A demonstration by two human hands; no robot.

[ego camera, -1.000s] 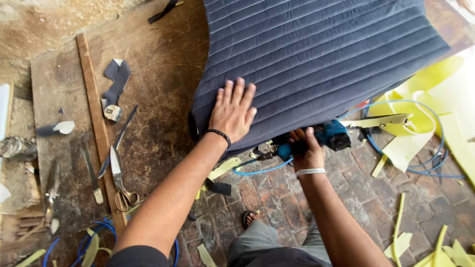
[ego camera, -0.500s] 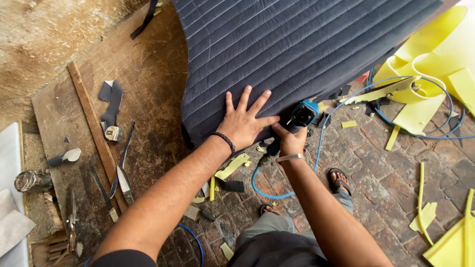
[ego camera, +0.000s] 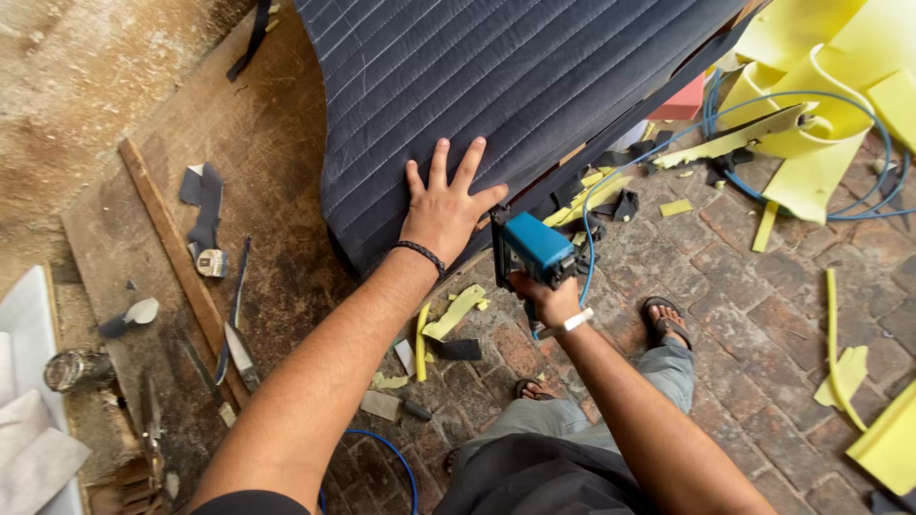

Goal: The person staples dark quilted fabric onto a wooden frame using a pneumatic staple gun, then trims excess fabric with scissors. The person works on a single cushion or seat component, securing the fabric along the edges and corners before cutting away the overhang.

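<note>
The quilted dark blue fabric panel [ego camera: 496, 86] lies draped over the far side of the wooden workbench [ego camera: 277, 191], its ribbed surface running from the top of the view down to the bench edge nearest you. Your left hand [ego camera: 447, 205] lies flat on the lower part of that panel, fingers spread and palm pressing down, so it grips nothing; a dark band sits on the wrist. Your right hand [ego camera: 546, 298] is closed around the handle of a blue pneumatic staple gun [ego camera: 530, 250], which is held just beside the panel's lower edge, close to your left thumb. I cannot tell whether the nose of the gun touches the fabric. A thin blue air hose [ego camera: 596, 181] runs from the gun up and away to the right, looping among the yellow foam offcuts [ego camera: 811, 114] piled there. More yellow foam strips [ego camera: 840, 367] lie on the brick floor [ego camera: 744, 267] to your right, and smaller scraps sit under the bench edge. On the bench to your left lie a long wooden strip [ego camera: 176, 253], a pair of scissors [ego camera: 234, 324] and a scrap of dark cloth [ego camera: 202, 195]. Your sandalled foot [ego camera: 665, 321] stands on the bricks just beside your right wrist.
</note>
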